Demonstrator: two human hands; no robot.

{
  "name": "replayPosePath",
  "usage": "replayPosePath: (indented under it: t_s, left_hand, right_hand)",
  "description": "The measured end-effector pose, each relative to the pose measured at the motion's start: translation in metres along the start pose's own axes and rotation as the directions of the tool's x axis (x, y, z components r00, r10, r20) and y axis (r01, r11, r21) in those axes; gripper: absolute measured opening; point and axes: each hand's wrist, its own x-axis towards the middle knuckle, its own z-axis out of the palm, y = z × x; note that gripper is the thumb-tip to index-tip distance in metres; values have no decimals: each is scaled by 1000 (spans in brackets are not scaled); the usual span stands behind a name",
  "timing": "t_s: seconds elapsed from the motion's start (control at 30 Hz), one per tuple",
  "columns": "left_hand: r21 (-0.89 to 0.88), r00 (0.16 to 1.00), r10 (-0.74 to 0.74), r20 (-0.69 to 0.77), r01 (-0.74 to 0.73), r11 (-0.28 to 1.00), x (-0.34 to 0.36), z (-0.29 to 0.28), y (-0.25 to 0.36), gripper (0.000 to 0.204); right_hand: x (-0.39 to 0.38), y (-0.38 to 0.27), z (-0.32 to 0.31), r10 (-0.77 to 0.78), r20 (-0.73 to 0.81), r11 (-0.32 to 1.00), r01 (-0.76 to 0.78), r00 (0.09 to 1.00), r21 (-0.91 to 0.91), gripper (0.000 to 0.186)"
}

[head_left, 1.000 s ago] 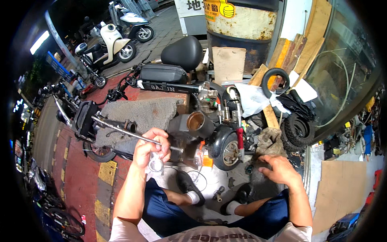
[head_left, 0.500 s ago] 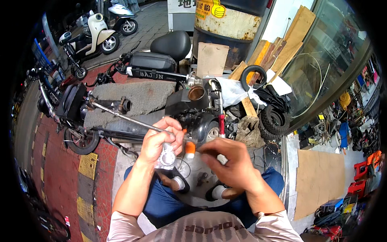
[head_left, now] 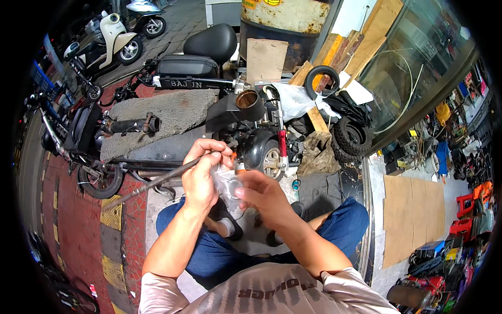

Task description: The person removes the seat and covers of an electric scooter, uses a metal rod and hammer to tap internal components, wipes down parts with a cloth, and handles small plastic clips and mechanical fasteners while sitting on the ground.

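Floor (head_left: 154,199) pale grey below both hands; dark shoes (head_left: 236,229) planted on it, beneath left hand (head_left: 201,178) and right hand (head_left: 266,198). Small teal ring-like piece (head_left: 296,184) on floor, near right hand, to its right. Flat brown cardboard sheet (head_left: 413,220) on floor, well right of right hand. Left of left hand, red paving (head_left: 78,246) with yellow-and-black strip (head_left: 111,240) alongside. Beyond left hand, rough grey mat (head_left: 180,107); black tubular part (head_left: 128,126) lying on it.
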Motion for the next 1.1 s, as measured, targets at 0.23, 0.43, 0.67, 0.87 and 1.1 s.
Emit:
replayPosePath:
  t_s: [0.23, 0.43, 0.67, 0.87, 1.1]
  left_hand:
    - [-50, 997, -56, -53, 53, 997, 12, -25, 47, 14]
    - [809, 950, 304, -72, -123, 574, 100, -47, 105, 20]
    - [805, 960, -39, -277, 210, -555, 188, -30, 77, 36]
    - [747, 865, -300, -403, 121, -654, 208, -4, 87, 36]
    - [895, 818, -434, -378, 203, -397, 212, 19, 98, 47]
  right_hand:
    - [-15, -11, -46, -114, -79, 988, 104, 990, -113, 25]
    - [-21, 31, -114, 15, -208, 991, -42, 978, -123, 22]
    - [-30, 71, -151, 96, -337, 995, -101, 937, 4, 19]
    - [-38, 76, -172, 99, -393, 994, -111, 914, -7, 17]
    - [-29, 82, -173, 75, -388, 994, -99, 918, -43, 18]
